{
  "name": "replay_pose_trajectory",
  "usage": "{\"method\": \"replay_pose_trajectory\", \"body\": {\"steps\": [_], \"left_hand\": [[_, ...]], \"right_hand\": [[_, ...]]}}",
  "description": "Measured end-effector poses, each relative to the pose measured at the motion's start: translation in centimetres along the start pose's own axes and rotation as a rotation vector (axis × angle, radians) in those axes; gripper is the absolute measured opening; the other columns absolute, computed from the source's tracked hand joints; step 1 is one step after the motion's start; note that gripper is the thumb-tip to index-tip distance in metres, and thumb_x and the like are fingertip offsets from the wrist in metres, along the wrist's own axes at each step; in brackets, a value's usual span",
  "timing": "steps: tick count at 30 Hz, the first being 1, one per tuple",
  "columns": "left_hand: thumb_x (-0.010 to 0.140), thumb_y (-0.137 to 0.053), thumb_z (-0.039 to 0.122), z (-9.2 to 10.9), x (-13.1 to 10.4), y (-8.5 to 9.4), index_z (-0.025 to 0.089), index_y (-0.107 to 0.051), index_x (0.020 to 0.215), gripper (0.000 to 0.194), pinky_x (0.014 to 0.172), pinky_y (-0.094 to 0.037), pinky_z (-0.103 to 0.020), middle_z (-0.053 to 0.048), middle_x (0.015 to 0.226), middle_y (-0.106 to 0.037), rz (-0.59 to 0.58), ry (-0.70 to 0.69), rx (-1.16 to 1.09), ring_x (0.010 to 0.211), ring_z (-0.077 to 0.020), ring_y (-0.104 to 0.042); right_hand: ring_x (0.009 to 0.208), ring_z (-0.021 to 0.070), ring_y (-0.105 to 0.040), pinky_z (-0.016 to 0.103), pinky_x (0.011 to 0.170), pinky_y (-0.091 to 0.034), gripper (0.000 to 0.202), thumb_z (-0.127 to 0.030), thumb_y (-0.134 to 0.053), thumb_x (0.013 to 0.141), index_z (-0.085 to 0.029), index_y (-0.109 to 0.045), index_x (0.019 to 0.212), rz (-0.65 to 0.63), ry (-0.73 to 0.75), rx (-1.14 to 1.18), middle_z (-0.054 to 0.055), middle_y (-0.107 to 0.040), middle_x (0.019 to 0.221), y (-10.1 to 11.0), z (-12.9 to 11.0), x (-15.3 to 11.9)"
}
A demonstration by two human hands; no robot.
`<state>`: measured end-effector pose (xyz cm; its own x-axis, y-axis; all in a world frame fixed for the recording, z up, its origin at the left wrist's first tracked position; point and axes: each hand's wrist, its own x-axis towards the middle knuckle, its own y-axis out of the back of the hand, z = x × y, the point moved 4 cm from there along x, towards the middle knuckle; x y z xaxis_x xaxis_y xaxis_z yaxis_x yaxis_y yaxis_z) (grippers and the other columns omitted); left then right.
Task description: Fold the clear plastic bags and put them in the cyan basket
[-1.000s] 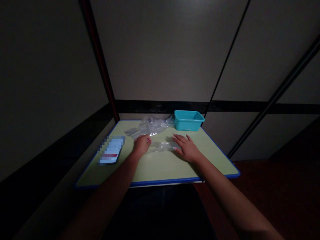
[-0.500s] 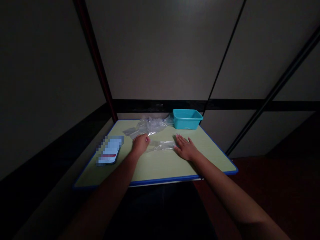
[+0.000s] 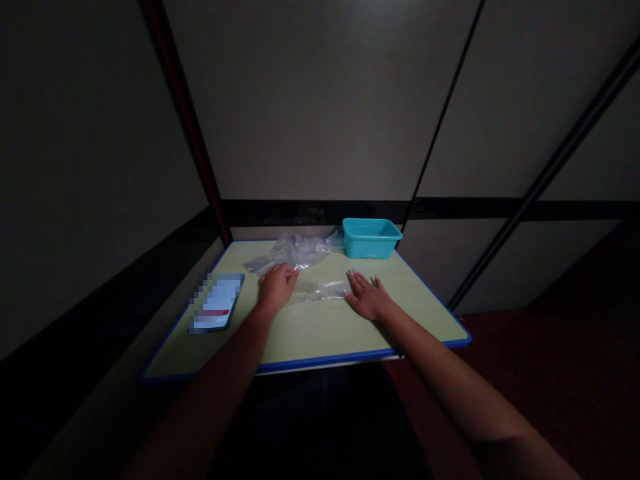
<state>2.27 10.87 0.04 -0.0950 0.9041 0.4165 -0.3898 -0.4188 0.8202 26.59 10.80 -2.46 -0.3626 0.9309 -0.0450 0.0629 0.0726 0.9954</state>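
Note:
A flat clear plastic bag (image 3: 325,291) lies crosswise on the table between my hands. At its left end my left hand (image 3: 278,287) rests with fingers curled in and thumb pointing right. What those fingers hold, if anything, is hidden. My right hand (image 3: 369,297) lies palm down with its fingers stretched out, touching the bag's right end. Behind the left hand is a crumpled heap of clear plastic bags (image 3: 300,251), its right side reaching the turquoise basin.
The turquoise basin (image 3: 371,248) stands at the table's back right. A phone (image 3: 217,303) with a lit screen lies at the left edge. The pale yellow table (image 3: 320,333) has a blue rim and meets a panelled wall (image 3: 320,133) at the back.
My left hand has shifted slightly left, its fingers spreading a little over the bag's end. The right hand stays flat in the same place. The whole view has drifted slightly.

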Motion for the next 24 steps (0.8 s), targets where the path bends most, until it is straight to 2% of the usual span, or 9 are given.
{"method": "replay_pose_trajectory", "body": {"steps": [2,5,7,9,12,14,16,20,24], "left_hand": [[0.089,-0.046,0.036,1.6,-0.8,1.3,0.019,-0.061,0.095,0.024,0.092,-0.036,-0.035,-0.008,0.101,-0.064,0.062,-0.066,0.041,0.103,-0.0229,-0.054],[0.088,-0.047,0.041,5.3,-2.8,2.4,0.02,-0.058,0.111,0.033,0.107,-0.021,-0.042,-0.011,0.123,-0.057,-0.024,-0.289,0.078,0.12,-0.0259,-0.045],[0.087,-0.045,0.051,7.8,-4.6,2.6,0.018,-0.054,0.121,0.048,0.111,-0.006,-0.049,-0.014,0.136,-0.046,-0.114,-0.405,0.106,0.133,-0.03,-0.029],[0.089,-0.034,0.057,9.9,-6.1,2.0,0.019,-0.043,0.134,0.059,0.112,-0.007,-0.048,-0.011,0.145,-0.035,-0.252,-0.445,0.077,0.137,-0.0281,-0.021],[0.09,-0.019,0.061,12.3,-7.5,0.0,0.019,-0.027,0.143,0.069,0.113,-0.008,-0.046,-0.009,0.152,-0.021,-0.462,-0.471,0.021,0.14,-0.0249,-0.014],[0.09,-0.01,0.061,13.1,-7.4,-1.7,0.012,-0.022,0.145,0.075,0.112,-0.01,-0.047,-0.012,0.152,-0.016,-0.576,-0.409,0.008,0.14,-0.0249,-0.01],[0.089,-0.004,0.061,13.4,-6.7,-3.2,0.008,-0.02,0.145,0.079,0.112,-0.011,-0.049,-0.014,0.152,-0.014,-0.621,-0.334,-0.004,0.141,-0.0252,-0.008],[0.088,-0.001,0.062,13.6,-5.4,-5.1,0.006,-0.017,0.146,0.082,0.112,-0.011,-0.047,-0.016,0.151,-0.013,-0.606,-0.287,0.001,0.14,-0.0248,-0.008],[0.087,-0.002,0.063,13.6,-5.3,-5.4,0.007,-0.018,0.145,0.082,0.113,-0.009,-0.047,-0.015,0.151,-0.016,-0.56,-0.333,0.024,0.141,-0.024,-0.009]], "right_hand": [[0.141,0.0207,-0.007,0.053,0.11,-0.005,0.072,-0.057,-0.01,0.09,-0.014,-0.005,0.148,0.005,0.002,0.01,0.008,-0.007,0.153,0.0,0.0,0.0],[0.141,0.0226,-0.007,0.054,0.109,-0.005,0.076,-0.06,-0.015,0.088,-0.014,-0.004,0.148,0.004,0.01,0.029,0.009,-0.007,0.153,-0.1,0.0,0.1],[0.141,0.0236,-0.006,0.054,0.109,-0.005,0.08,-0.062,-0.02,0.087,-0.013,-0.003,0.147,-0.001,0.017,0.042,0.01,-0.006,0.153,-0.2,0.0,0.2],[0.141,0.0241,-0.007,0.054,0.109,-0.006,0.082,-0.061,-0.025,0.085,-0.012,-0.003,0.147,-0.007,0.026,0.046,0.011,-0.006,0.153,-0.2,0.1,0.2],[0.14,0.0252,-0.008,0.054,0.109,-0.009,0.085,-0.058,-0.034,0.083,-0.012,-0.004,0.147,-0.02,0.049,0.033,0.012,-0.006,0.153,-0.3,0.3,0.3],[0.14,0.0257,-0.007,0.054,0.108,-0.011,0.087,-0.055,-0.039,0.081,-0.011,-0.005,0.147,-0.034,0.068,0.012,0.012,-0.004,0.153,-0.4,0.5,0.4],[0.14,0.0253,-0.008,0.054,0.108,-0.013,0.085,-0.049,-0.04,0.081,-0.009,-0.005,0.147,-0.038,0.084,-0.009,0.013,-0.003,0.153,-0.6,0.6,0.4],[0.14,0.0258,-0.009,0.055,0.107,-0.016,0.08,-0.042,-0.039,0.081,-0.008,-0.008,0.147,-0.014,0.103,-0.024,0.013,-0.004,0.153,-0.7,0.8,0.4],[0.14,0.0263,-0.009,0.056,0.107,-0.017,0.078,-0.041,-0.039,0.081,-0.009,-0.012,0.147,-0.015,0.108,-0.032,0.013,-0.005,0.153,-0.7,0.8,0.3]]}}
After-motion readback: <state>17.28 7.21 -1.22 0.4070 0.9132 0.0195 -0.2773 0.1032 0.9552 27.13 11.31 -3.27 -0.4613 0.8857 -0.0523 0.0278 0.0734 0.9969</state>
